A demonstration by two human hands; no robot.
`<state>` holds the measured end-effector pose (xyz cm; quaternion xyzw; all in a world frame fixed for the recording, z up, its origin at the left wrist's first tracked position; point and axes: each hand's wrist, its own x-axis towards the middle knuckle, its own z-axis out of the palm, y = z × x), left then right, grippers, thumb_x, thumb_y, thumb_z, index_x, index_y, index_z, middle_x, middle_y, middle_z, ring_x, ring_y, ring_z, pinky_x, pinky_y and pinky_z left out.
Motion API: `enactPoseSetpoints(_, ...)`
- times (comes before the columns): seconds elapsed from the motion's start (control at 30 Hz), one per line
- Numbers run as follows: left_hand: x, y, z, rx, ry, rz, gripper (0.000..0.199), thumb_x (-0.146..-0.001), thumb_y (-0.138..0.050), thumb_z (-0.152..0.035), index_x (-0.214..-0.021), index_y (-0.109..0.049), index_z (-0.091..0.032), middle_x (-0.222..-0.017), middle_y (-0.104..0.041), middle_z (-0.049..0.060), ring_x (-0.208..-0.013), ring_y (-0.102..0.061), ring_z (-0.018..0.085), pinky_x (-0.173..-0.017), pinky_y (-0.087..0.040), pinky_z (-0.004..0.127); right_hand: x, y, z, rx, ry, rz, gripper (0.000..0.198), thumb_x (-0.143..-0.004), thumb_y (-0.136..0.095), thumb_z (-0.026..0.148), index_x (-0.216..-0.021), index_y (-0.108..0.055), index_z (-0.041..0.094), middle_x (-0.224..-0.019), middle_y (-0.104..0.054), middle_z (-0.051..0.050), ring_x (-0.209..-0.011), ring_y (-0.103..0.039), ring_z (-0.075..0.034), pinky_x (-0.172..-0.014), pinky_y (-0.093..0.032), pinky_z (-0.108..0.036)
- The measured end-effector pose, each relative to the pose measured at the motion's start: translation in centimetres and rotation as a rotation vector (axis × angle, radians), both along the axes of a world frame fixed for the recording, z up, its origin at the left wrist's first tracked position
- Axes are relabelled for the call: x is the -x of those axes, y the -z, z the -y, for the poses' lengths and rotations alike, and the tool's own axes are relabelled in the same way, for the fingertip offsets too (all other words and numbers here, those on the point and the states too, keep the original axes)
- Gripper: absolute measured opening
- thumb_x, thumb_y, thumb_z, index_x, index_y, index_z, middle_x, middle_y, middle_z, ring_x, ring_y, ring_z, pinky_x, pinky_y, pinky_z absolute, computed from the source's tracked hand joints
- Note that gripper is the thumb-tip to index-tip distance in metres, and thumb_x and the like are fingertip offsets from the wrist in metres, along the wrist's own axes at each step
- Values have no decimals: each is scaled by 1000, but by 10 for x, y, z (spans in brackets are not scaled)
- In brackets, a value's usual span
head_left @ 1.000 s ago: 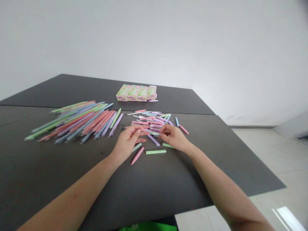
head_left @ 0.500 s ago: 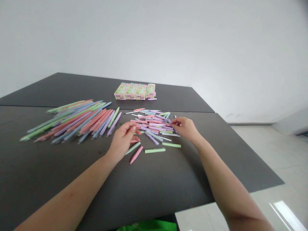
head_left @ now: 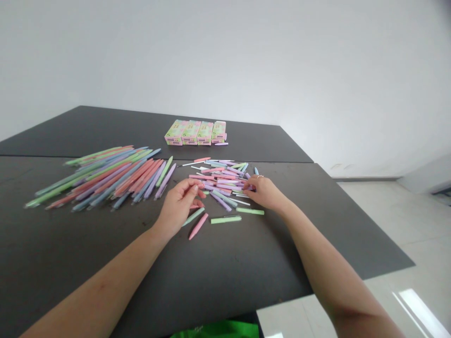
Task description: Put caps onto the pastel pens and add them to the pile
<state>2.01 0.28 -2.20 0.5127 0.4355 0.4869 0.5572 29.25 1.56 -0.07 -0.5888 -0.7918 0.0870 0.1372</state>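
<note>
My left hand point(head_left: 181, 202) is closed with thumb and forefinger together; a pink pen part point(head_left: 196, 206) shows by its lower fingers, mostly covered by them. At the right side of a loose pile of pen parts point(head_left: 225, 180), my right hand point(head_left: 263, 190) has its fingers curled down among the pieces; what lies between its fingertips is hidden. Pink, purple, blue and green barrels and thin white refills make up the pile. In front of it lie a pink barrel point(head_left: 198, 226), a green barrel point(head_left: 226, 219) and another green piece point(head_left: 250, 211).
Many whole pens point(head_left: 116, 176) in several colours lie in a heap at left. Several small pink-and-green boxes point(head_left: 189, 133) stand in a row farther back, with a purple piece point(head_left: 221, 144) beside them. The dark table point(head_left: 218, 272) ends at right above a pale floor.
My right hand has moved slightly down and nearer to me, its fingers lower over the pile's right side. My left hand has stayed nearly still. The view has shifted slightly.
</note>
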Motion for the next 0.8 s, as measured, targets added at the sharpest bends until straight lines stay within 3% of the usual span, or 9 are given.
enactPoseSetpoints(0.23,-1,-2,1,1,2,-5,25,-82,-64,-39,-95,-61,-19,-77,-64,-1,-60,-63,11,-59,-56,25,3,2,-1,-7,-24,-26,20,-85,-56,18,-101,-69,15,-91,-64,-8,-77,-58,-16,-75,-41,-27)
enactPoseSetpoints(0.6,-1,-2,0,4,3,-18,25,-82,-64,-39,-96,-61,-18,-74,-63,-1,-59,-62,11,-58,-55,24,0,-4,1,86,-55,-16,9,-77,-66,23,-82,-65,16,-80,-63,-4,-72,-54,-15,-66,-36,-25)
enactPoseSetpoints(0.7,-1,-1,0,-3,5,-11,24,-82,-64,-38,-96,-61,-19,-74,-63,-1,-60,-62,11,-59,-56,25,-6,-6,-1,105,0,-157,12,-77,-66,28,-81,-65,17,-75,-63,-2,-68,-53,-14,-64,-36,-25)
enactPoseSetpoints(0.8,-1,-1,0,-6,10,2,24,-82,-64,-38,-96,-61,-18,-74,-63,-1,-60,-62,11,-59,-56,25,-13,-9,-5,147,31,-514,21,-82,-62,37,-87,-65,17,-76,-66,-2,-66,-54,-13,-63,-39,-25)
